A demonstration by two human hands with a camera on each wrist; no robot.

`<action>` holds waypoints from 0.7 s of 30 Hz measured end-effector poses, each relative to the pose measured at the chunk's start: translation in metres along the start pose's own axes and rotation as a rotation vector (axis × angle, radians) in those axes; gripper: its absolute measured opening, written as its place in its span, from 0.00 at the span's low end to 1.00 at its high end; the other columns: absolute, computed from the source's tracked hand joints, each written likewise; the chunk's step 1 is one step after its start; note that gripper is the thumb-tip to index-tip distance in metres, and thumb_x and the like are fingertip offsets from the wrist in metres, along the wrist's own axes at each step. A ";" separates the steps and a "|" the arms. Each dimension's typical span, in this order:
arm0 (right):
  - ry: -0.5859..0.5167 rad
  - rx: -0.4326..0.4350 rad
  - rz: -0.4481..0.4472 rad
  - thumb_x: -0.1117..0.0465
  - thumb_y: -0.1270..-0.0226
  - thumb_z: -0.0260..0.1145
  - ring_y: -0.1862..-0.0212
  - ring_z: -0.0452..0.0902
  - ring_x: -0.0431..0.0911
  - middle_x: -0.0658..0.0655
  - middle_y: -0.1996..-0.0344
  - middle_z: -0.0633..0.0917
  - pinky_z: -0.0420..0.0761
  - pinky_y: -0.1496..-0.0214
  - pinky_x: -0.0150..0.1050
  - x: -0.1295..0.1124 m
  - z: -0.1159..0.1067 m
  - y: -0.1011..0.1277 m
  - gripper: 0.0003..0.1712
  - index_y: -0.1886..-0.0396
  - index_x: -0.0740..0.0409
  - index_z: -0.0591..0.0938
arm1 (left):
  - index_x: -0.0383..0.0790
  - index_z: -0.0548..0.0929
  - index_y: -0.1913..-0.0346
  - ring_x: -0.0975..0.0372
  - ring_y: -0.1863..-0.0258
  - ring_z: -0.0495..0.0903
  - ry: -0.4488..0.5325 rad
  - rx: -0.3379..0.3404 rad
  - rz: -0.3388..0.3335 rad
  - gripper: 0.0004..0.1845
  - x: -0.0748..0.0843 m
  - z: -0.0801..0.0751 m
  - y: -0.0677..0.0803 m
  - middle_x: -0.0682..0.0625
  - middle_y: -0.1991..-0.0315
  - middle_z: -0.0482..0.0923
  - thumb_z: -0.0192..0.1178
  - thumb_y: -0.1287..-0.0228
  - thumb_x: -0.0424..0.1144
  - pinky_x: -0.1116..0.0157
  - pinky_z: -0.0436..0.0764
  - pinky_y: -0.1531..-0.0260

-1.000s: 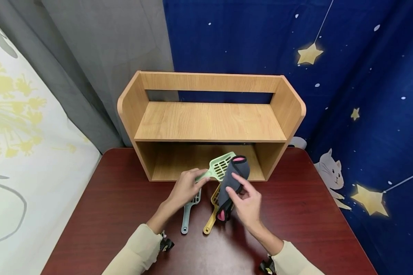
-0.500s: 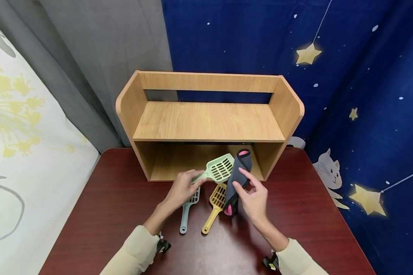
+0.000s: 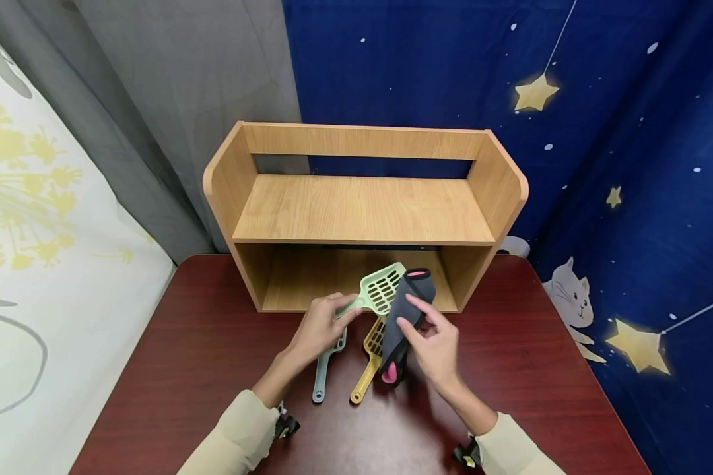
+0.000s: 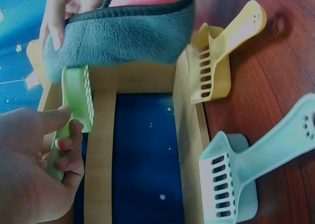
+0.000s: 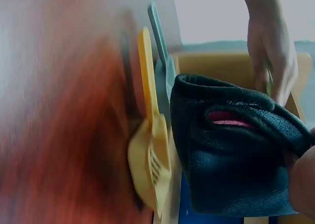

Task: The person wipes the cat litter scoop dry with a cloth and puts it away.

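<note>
My left hand [image 3: 322,324] grips the handle of a green slotted litter scoop [image 3: 381,287], held up in front of the shelf's lower opening. In my right hand [image 3: 436,346] is a folded dark grey cloth [image 3: 403,310] with black edging and a pink inner side, pinched between thumb and fingers. The cloth touches or overlaps the green scoop's far edge; in the left wrist view the scoop's head [image 4: 78,93] meets the cloth's underside [image 4: 123,42]. Below them a yellow litter scoop [image 3: 368,369] and a blue-grey litter scoop [image 3: 323,369] lie on the table, partly covered.
A two-tier wooden shelf [image 3: 362,211] stands at the back of the dark red table [image 3: 214,376]. Behind it hang a grey curtain [image 3: 190,59] and a blue starry curtain [image 3: 428,59]. A white patterned cloth [image 3: 53,316] is at the left.
The cloth moves right and up, uncovering more of the yellow scoop, then tips back down over the green scoop's edge. The left hand keeps its grip, with the scoop barely shifting.
</note>
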State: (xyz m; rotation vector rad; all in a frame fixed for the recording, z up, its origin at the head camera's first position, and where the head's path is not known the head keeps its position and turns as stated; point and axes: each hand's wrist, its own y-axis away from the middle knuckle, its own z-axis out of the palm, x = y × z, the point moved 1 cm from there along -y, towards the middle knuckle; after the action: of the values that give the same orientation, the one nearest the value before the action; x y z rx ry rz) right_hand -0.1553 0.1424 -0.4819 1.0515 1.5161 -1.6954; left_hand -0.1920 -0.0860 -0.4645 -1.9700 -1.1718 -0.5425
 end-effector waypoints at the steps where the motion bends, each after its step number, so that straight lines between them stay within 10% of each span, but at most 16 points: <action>1: 0.002 0.020 0.007 0.79 0.40 0.76 0.64 0.88 0.38 0.73 0.59 0.89 0.86 0.63 0.31 0.000 -0.004 -0.003 0.25 0.42 0.66 0.88 | 0.27 0.87 0.42 0.70 0.80 0.66 0.003 -0.004 -0.004 0.19 0.000 -0.001 0.001 0.43 0.63 0.87 0.71 0.30 0.36 0.69 0.71 0.79; 18: 0.108 0.105 0.086 0.78 0.43 0.79 0.85 0.66 0.32 0.68 0.60 0.91 0.65 0.83 0.26 0.000 -0.052 -0.024 0.27 0.42 0.65 0.88 | 0.29 0.89 0.44 0.64 0.66 0.80 -0.050 -0.089 0.037 0.17 0.001 -0.024 0.014 0.42 0.56 0.90 0.71 0.31 0.34 0.67 0.81 0.66; 21: 0.067 0.112 0.118 0.78 0.43 0.78 0.80 0.75 0.35 0.64 0.58 0.92 0.72 0.79 0.25 -0.002 -0.058 -0.026 0.27 0.42 0.63 0.89 | 0.28 0.88 0.44 0.62 0.63 0.84 -0.048 -0.093 0.089 0.17 0.005 -0.034 0.012 0.42 0.55 0.91 0.72 0.31 0.33 0.63 0.84 0.63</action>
State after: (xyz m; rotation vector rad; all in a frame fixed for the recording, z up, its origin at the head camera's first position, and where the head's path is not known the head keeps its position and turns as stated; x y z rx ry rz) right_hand -0.1681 0.2029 -0.4682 1.2430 1.3841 -1.6936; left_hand -0.1782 -0.1133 -0.4452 -2.1137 -1.0994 -0.5146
